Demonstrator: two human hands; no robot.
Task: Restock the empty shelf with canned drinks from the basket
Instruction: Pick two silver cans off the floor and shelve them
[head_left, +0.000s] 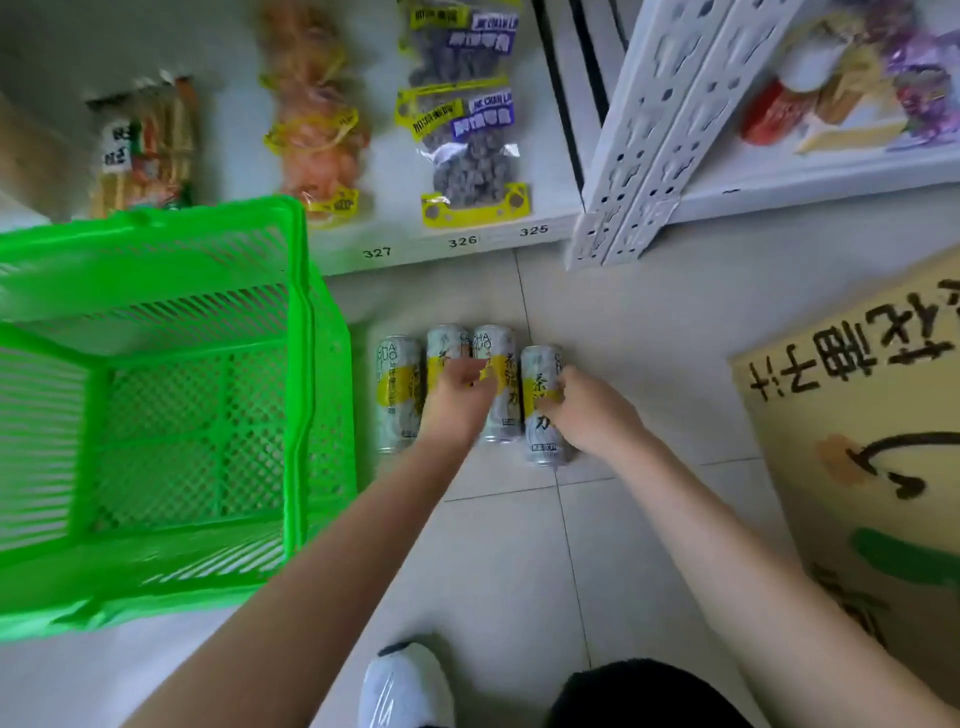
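A white shoe (405, 686) and a black-clad knee (639, 691) are sitting at the bottom edge of the frame, and two bare forearms are reaching up from there toward the middle.

The left hand (460, 397) is curling its fingers round the second can (445, 345) in a row of four canned drinks. The right hand (592, 410) is gripping the fourth can (537, 374), at the right end of the row, with its fingers wrapped over the yellow label. The first can (395, 395) and the third can (501, 410) are sitting untouched, or nearly so; whether the left thumb is touching the third one cannot be told.

All four cans are resting side by side on the pale tiled floor (597, 322) at the centre of the frame, just to the right of the green basket (301, 364). The basket is filling the left side, and its mesh bottom is showing.

Above the cans, the bottom shelf (467, 241) is running across the upper part of the frame with the numbers 327, 326 and 325 on its front edge. It is carrying dark snack bags (467, 156), orange snack bags (317, 130) and a packet of sticks (145, 145). A white perforated post (660, 130) is slanting down at upper right. A printed cardboard box (857, 441) is lying at the right edge.
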